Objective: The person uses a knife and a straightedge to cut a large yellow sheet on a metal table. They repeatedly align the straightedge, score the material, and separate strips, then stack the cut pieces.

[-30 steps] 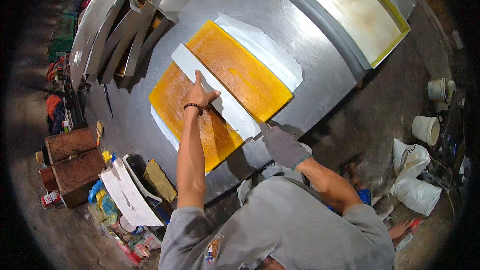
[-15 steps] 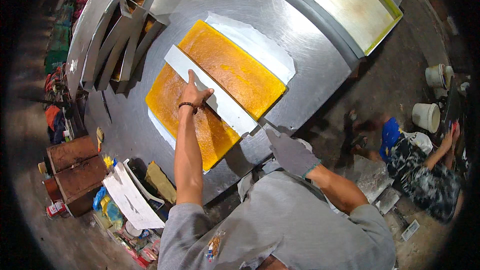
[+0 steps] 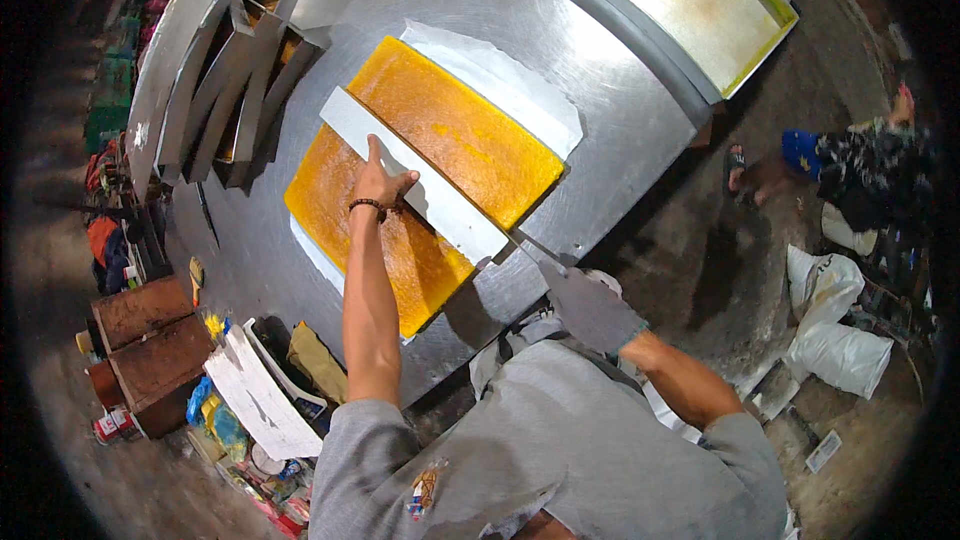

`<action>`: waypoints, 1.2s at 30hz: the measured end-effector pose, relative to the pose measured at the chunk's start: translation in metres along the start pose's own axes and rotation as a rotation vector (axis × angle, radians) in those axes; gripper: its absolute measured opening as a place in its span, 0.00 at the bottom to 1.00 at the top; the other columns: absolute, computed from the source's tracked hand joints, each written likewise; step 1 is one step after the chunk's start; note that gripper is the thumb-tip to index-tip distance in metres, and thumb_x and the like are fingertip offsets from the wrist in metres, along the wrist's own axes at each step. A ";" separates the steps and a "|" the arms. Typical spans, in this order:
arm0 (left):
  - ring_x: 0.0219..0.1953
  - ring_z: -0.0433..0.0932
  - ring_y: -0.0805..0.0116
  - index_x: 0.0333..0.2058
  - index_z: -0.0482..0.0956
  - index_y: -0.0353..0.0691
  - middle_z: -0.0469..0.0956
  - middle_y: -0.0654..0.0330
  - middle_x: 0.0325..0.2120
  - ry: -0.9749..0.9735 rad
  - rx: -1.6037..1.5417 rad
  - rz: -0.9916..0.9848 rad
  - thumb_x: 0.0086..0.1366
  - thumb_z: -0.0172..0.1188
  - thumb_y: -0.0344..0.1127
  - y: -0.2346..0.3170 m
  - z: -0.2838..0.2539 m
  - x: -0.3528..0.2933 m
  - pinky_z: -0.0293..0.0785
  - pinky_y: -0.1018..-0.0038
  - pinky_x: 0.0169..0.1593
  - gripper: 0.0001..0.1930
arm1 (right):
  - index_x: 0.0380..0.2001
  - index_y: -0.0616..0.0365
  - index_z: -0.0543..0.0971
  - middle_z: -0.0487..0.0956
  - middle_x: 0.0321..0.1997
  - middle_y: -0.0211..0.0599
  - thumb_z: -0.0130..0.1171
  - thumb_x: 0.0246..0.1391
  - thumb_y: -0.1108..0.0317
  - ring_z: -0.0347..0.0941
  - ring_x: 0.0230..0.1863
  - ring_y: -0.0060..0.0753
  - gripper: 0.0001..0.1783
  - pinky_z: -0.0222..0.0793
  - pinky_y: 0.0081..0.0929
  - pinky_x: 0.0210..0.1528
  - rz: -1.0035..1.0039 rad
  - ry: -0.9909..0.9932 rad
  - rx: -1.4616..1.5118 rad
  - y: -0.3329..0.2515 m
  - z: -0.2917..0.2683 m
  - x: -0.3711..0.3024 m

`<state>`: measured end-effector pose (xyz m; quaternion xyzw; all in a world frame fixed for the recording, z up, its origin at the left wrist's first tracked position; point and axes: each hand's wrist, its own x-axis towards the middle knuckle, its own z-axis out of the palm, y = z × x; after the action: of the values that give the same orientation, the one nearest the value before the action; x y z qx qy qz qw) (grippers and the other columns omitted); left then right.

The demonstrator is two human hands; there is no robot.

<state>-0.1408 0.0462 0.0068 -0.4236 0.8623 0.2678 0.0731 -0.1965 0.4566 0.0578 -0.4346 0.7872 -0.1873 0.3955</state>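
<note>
A yellow-orange rectangular slab (image 3: 460, 130) with a glossy top lies on white paper (image 3: 530, 90) on the metal table. Across its middle runs a long flat pale bar (image 3: 420, 175), whose near end reaches past the slab's edge. My bare left hand (image 3: 380, 180), with a beaded bracelet at the wrist, presses on the bar; index finger and thumb are stretched apart, while the other fingers are partly hidden. In a grey glove, my right hand (image 3: 595, 310) is closed on a knife (image 3: 532, 248). The thin blade points at the slab's edge beside the bar; the handle is hidden.
Metal frames (image 3: 240, 90) stand at the table's far left. A shallow metal tray (image 3: 690, 10) sits at the far right. A brush (image 3: 196, 275) and brown boxes (image 3: 155, 355) are at left. Beyond the table's right edge are a person (image 3: 850, 165) and white sacks (image 3: 840, 325).
My gloved right hand has drawn the knife slightly toward me and to the right, showing more blade. My left hand stays on the bar. The person at right has moved farther off, and white sacks now show.
</note>
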 end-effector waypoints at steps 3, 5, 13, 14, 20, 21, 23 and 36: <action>0.62 0.74 0.39 0.76 0.42 0.42 0.70 0.29 0.61 -0.034 -0.038 -0.038 0.51 0.80 0.43 0.006 -0.003 -0.003 0.74 0.56 0.62 0.64 | 0.69 0.60 0.62 0.78 0.40 0.60 0.52 0.62 0.69 0.79 0.40 0.62 0.32 0.76 0.53 0.40 0.051 -0.026 0.014 -0.002 -0.001 0.002; 0.63 0.73 0.40 0.76 0.43 0.39 0.70 0.30 0.62 -0.039 -0.007 -0.066 0.51 0.80 0.44 0.011 -0.009 -0.007 0.73 0.57 0.64 0.63 | 0.69 0.59 0.62 0.78 0.41 0.59 0.53 0.62 0.69 0.79 0.39 0.61 0.32 0.76 0.52 0.39 0.028 -0.022 0.017 0.002 0.003 -0.003; 0.64 0.73 0.43 0.75 0.44 0.34 0.71 0.32 0.61 -0.081 -0.052 -0.024 0.52 0.80 0.44 0.017 -0.008 -0.005 0.72 0.58 0.65 0.63 | 0.70 0.58 0.61 0.76 0.51 0.58 0.55 0.61 0.68 0.80 0.42 0.61 0.34 0.77 0.53 0.43 0.038 0.024 0.055 0.031 0.037 0.012; 0.63 0.74 0.43 0.75 0.43 0.34 0.71 0.31 0.61 -0.074 -0.062 -0.014 0.52 0.80 0.44 0.012 -0.009 -0.005 0.73 0.58 0.64 0.63 | 0.70 0.57 0.60 0.76 0.51 0.58 0.55 0.61 0.68 0.80 0.42 0.61 0.34 0.77 0.53 0.43 0.039 -0.002 0.055 0.029 0.037 0.007; 0.57 0.78 0.40 0.76 0.42 0.37 0.72 0.28 0.57 -0.012 0.009 0.023 0.51 0.81 0.42 -0.005 -0.002 0.000 0.79 0.55 0.57 0.64 | 0.71 0.53 0.61 0.77 0.50 0.56 0.54 0.65 0.66 0.79 0.43 0.60 0.33 0.77 0.53 0.45 0.238 -0.080 0.046 0.045 0.034 -0.080; 0.57 0.77 0.39 0.76 0.42 0.36 0.70 0.28 0.58 -0.033 -0.023 -0.022 0.51 0.81 0.41 0.006 -0.005 -0.006 0.79 0.55 0.57 0.63 | 0.71 0.52 0.62 0.78 0.51 0.56 0.53 0.66 0.65 0.79 0.46 0.60 0.31 0.76 0.52 0.47 0.267 -0.090 0.079 0.051 0.030 -0.102; 0.57 0.77 0.38 0.76 0.42 0.37 0.71 0.27 0.57 -0.039 -0.015 -0.010 0.51 0.81 0.44 0.000 -0.004 -0.007 0.78 0.55 0.58 0.64 | 0.69 0.51 0.66 0.80 0.52 0.54 0.54 0.66 0.64 0.79 0.49 0.57 0.29 0.76 0.48 0.49 0.279 -0.003 0.119 0.055 0.030 -0.138; 0.64 0.73 0.39 0.74 0.47 0.32 0.70 0.30 0.62 0.023 -0.009 -0.041 0.56 0.74 0.56 -0.004 -0.003 -0.002 0.71 0.58 0.66 0.59 | 0.49 0.61 0.78 0.82 0.31 0.34 0.64 0.62 0.60 0.79 0.31 0.27 0.18 0.75 0.30 0.36 0.211 0.404 0.810 -0.021 0.004 0.026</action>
<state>-0.1366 0.0441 0.0086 -0.4446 0.8530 0.2652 0.0668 -0.1902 0.4230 0.0571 -0.1174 0.7519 -0.5192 0.3890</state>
